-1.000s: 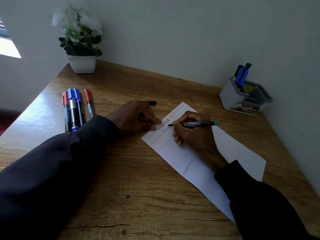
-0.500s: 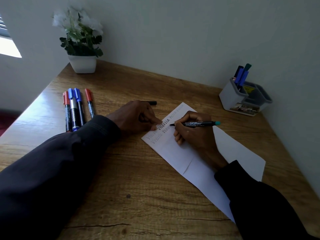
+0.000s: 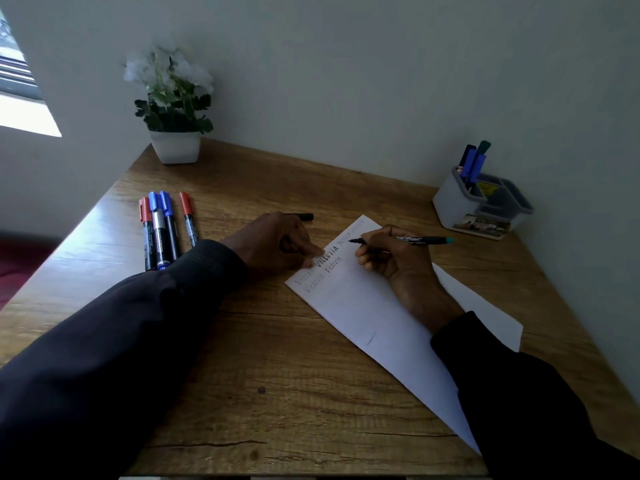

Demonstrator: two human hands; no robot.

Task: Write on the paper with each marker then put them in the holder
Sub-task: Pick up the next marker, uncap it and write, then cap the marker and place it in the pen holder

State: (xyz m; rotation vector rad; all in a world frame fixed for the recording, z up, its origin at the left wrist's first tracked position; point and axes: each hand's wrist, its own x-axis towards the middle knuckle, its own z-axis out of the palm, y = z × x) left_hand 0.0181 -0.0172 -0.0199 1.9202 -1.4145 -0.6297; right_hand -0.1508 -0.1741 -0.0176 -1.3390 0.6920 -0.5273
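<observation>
While the grey holder [image 3: 450, 206] at the counter's [image 3: 277, 375] far right contains blue and green markers [image 3: 471, 162], the right hand [image 3: 398, 268] pinches a teal-ended marker [image 3: 415, 240] over the paper [image 3: 363, 306], whose corner the left hand's [image 3: 273, 244] curled fingertips press.

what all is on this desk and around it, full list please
desk: one, brown wood, lower frame
paper: one, white, centre right of desk, handwriting at far end
loose markers: four, two red-capped, two blue-capped, side by side at left
black item: one, black, behind left hand, partly hidden
holder: one, grey, far right corner
markers in holder: four, two blue, one green, one black, upright
potted plant: one, white flowers, white pot, far left corner
window: one, bright, left edge
held marker: one, black, teal end, tip at paper
left hand: one, fingertips on paper's edge
right hand: one, grips held marker
</observation>
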